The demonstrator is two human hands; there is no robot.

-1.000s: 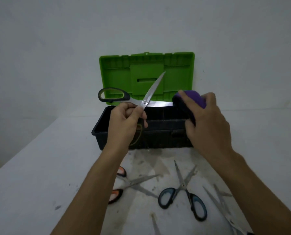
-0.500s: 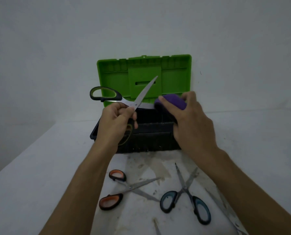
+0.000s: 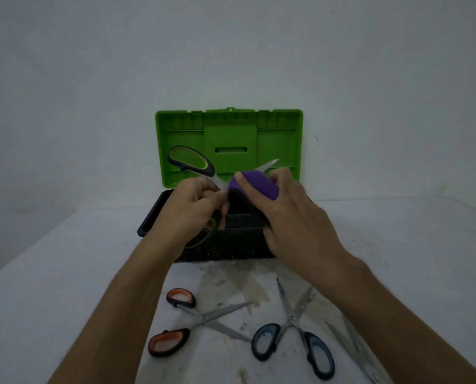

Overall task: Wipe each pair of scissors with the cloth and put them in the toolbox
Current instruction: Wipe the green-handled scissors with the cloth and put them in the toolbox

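My left hand (image 3: 194,209) grips a pair of black-and-green-handled scissors (image 3: 192,163) near the pivot, held above the toolbox. My right hand (image 3: 295,217) holds a purple cloth (image 3: 257,184) wrapped over the blades close to the pivot; one blade tip pokes out beyond the cloth. The toolbox (image 3: 151,220) is black with an upright green lid (image 3: 228,128) and stands open behind my hands. On the table in front lie orange-handled scissors (image 3: 187,325), blue-handled scissors (image 3: 292,331) and another pair (image 3: 350,345) partly hidden under my right forearm.
The white table (image 3: 65,286) has a stained patch in front of the toolbox. A plain wall rises right behind the box. The table's left edge runs diagonally at the left.
My right hand has slid the cloth leftward along the blades, from near the tips to the pivot. The scissors have tilted and the blades have come closer together.
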